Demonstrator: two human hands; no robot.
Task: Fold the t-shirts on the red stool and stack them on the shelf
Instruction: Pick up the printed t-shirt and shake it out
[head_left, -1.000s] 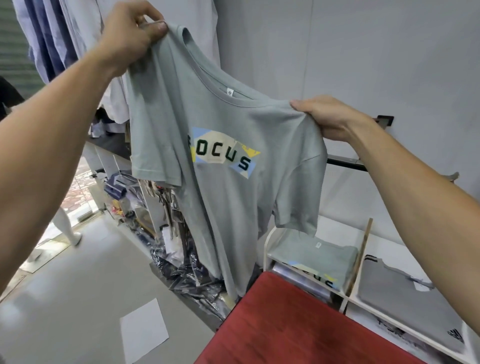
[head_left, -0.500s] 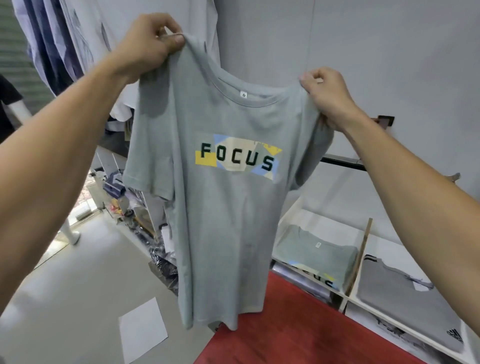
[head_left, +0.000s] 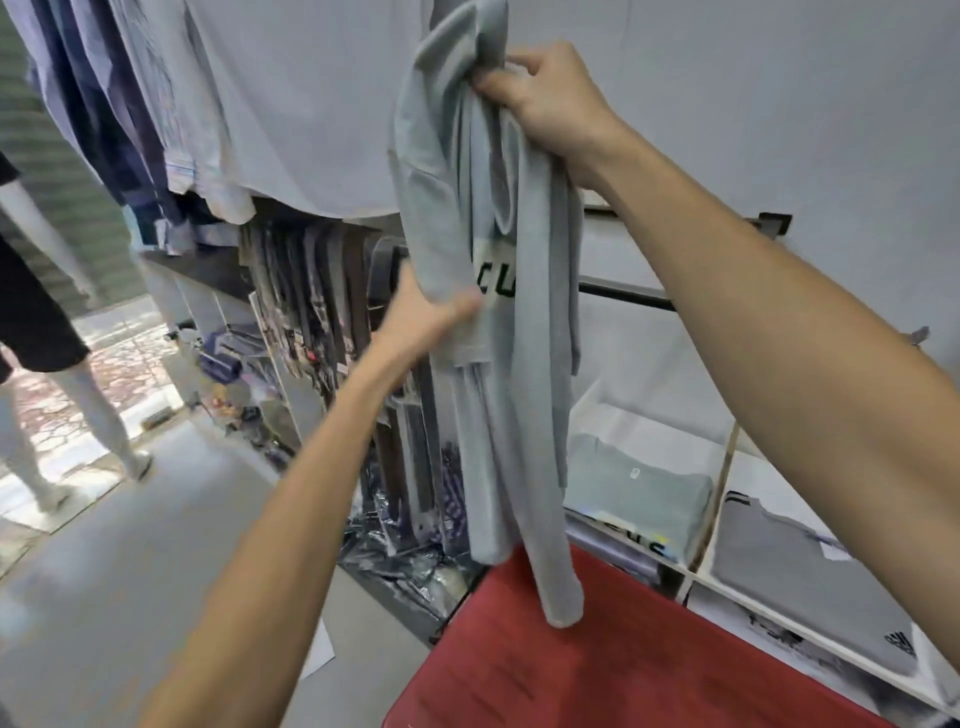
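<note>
A grey-green t-shirt with a printed chest logo hangs bunched lengthwise in the air above the red stool. My right hand grips its gathered shoulders high up. Lower down, my left hand holds the shirt's left edge at logo height, thumb on the front of the cloth. The hem dangles just over the stool's far edge. On the white shelf lies a folded t-shirt of the same colour and, in the compartment to its right, a folded darker grey t-shirt.
Shirts hang on a rail at upper left, with belts and bagged goods below them. A mannequin stands at the far left by the doorway. A black wall rail runs behind the held shirt.
The shirt was spread open between both raised hands; now it is gathered in my right hand, and my left hand has dropped to its middle.
</note>
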